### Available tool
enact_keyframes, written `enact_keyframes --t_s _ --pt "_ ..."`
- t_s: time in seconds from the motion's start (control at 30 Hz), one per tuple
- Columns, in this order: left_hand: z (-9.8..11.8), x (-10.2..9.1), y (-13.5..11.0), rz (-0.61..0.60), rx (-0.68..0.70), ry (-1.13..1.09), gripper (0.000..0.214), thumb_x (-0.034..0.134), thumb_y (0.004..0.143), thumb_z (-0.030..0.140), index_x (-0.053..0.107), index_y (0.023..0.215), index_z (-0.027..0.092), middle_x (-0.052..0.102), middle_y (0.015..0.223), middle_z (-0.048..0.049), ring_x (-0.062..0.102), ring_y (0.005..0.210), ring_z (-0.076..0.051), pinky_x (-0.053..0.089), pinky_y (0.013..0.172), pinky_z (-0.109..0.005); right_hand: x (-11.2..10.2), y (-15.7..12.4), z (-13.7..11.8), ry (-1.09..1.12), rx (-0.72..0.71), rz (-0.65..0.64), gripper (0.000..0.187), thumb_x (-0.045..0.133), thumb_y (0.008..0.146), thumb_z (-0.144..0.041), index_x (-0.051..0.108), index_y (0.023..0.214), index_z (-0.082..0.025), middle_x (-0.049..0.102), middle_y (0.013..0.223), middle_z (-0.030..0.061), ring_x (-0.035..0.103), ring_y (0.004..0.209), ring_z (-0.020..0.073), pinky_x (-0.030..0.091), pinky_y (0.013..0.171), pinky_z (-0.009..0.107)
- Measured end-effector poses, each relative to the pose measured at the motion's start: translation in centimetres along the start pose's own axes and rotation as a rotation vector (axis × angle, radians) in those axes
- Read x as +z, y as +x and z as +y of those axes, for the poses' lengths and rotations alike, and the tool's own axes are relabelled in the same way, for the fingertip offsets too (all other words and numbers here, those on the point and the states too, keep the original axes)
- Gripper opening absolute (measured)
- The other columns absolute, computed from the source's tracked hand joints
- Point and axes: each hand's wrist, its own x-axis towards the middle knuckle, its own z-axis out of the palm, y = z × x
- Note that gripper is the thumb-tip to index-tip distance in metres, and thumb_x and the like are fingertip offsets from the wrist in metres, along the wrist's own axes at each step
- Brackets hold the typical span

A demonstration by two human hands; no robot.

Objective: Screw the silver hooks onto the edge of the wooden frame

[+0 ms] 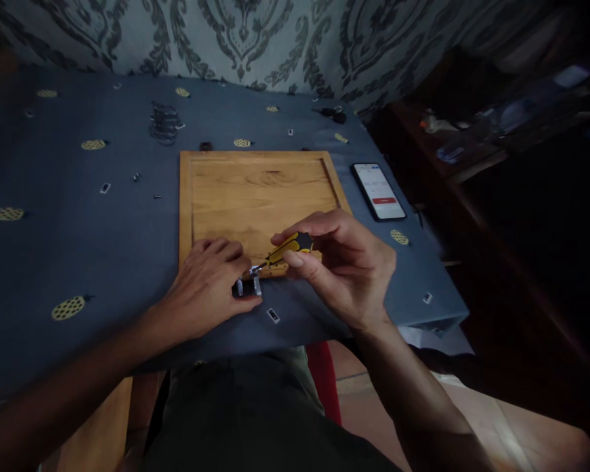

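Note:
A wooden panel (255,190) with a raised frame lies flat on the blue cloth-covered table (78,229). At its near edge sits a small metal hinge (248,286). My left hand (206,288) is closed on this hinge, with fingers and thumb pinching it against the panel's edge. My right hand (344,262) grips a yellow and black screwdriver (288,249). Its tip points down-left onto the hinge.
A phone (378,191) with a lit screen lies right of the panel. A bundle of metal parts (164,122) sits at the back. Small screws (136,177) and bits are scattered on the cloth. The table's right edge drops to a dark floor.

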Motion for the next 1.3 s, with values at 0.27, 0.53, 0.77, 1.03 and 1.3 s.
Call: enact_keyframes --t_s 0.27,0.53,0.77,1.03,1.3 --pt "0.2 -0.3 0.1 -0.041 -0.027 0.000 0.029 0.082 0.085 0.040 0.076 0.104 0.020 0.071 0.109 -0.0078 0.063 0.111 -0.033 0.047 0.096 -0.050 1.1 -0.6 -0.1 -0.004 0.063 0.128 0.014 0.080 0.090 -0.021 0.067 0.095 -0.023 0.065 0.085 -0.0029 0.059 0.063 0.0097 0.052 0.053 0.023" --pt "0.0 0.0 0.0 -0.002 0.002 0.031 0.027 0.081 0.085 0.042 0.075 0.101 0.021 0.071 0.105 -0.0065 0.063 0.108 -0.031 0.047 0.093 -0.047 -0.5 0.2 -0.5 -0.052 -0.077 -0.105 0.017 0.074 0.097 -0.025 0.076 0.113 -0.021 0.073 0.093 0.0026 0.068 0.073 0.0136 0.059 0.065 0.028" --pt "0.0 0.0 0.0 0.016 0.005 0.039 0.027 0.082 0.084 0.042 0.075 0.100 0.021 0.070 0.099 -0.0058 0.064 0.103 -0.030 0.048 0.091 -0.047 0.1 0.0 -0.3 -0.110 -0.047 0.016 0.014 0.081 0.091 -0.032 0.076 0.099 -0.021 0.072 0.084 0.0018 0.067 0.065 0.0142 0.059 0.058 0.029" --pt "0.0 -0.1 0.1 0.000 0.000 0.033 0.027 0.082 0.084 0.041 0.075 0.099 0.020 0.071 0.103 -0.0072 0.064 0.105 -0.031 0.049 0.093 -0.049 0.5 -0.2 -0.4 -0.089 -0.017 0.049 0.012 0.082 0.090 -0.026 0.076 0.098 -0.021 0.071 0.085 0.0012 0.066 0.066 0.0130 0.058 0.056 0.027" --pt "0.0 -0.2 0.1 -0.007 0.004 0.038 0.027 0.081 0.085 0.042 0.076 0.098 0.019 0.071 0.101 -0.0082 0.064 0.105 -0.033 0.049 0.092 -0.050 0.7 -0.9 0.0 -0.201 -0.112 0.133 0.010 0.072 0.096 -0.022 0.076 0.105 -0.022 0.074 0.087 0.0023 0.066 0.065 0.0140 0.060 0.060 0.030"
